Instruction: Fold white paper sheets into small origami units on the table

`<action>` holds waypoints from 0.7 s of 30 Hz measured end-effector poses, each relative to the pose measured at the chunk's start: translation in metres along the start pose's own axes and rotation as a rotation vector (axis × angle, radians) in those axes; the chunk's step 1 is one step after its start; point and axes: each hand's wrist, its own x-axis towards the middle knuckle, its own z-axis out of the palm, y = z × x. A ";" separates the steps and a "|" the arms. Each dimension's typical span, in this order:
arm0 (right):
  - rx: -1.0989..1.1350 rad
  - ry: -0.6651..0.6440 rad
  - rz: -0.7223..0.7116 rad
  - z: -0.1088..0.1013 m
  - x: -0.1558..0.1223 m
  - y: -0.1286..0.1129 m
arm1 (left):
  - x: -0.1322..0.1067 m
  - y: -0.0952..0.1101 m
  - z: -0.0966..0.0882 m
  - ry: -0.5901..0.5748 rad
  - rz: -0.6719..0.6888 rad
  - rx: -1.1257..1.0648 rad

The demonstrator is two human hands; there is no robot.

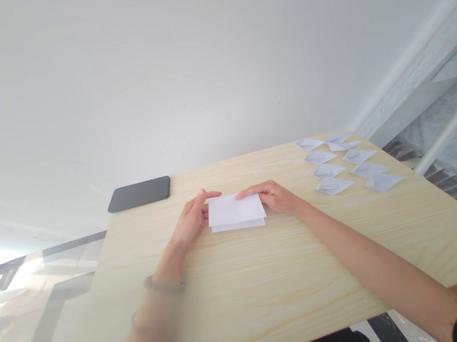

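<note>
A white sheet of paper, folded over so a lower layer shows along its near edge, lies in the middle of a light wooden table. My left hand grips its left edge, thumb and fingers closed on the paper. My right hand pinches the far right corner, fingers lying along the top edge. A dark band sits on my left wrist.
Several small folded white paper pieces lie in two rows at the table's far right. A dark phone lies flat at the far left corner. A white wall stands behind the table; stairs and a rail show on the right.
</note>
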 end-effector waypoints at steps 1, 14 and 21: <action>0.005 -0.005 0.004 0.000 0.000 0.000 | 0.000 0.000 0.000 0.007 0.017 0.043; 0.083 0.078 0.130 0.009 0.005 -0.001 | 0.001 -0.005 0.004 0.156 0.097 0.200; -0.078 0.136 0.093 0.014 0.005 0.001 | 0.001 -0.005 0.004 0.147 0.123 0.220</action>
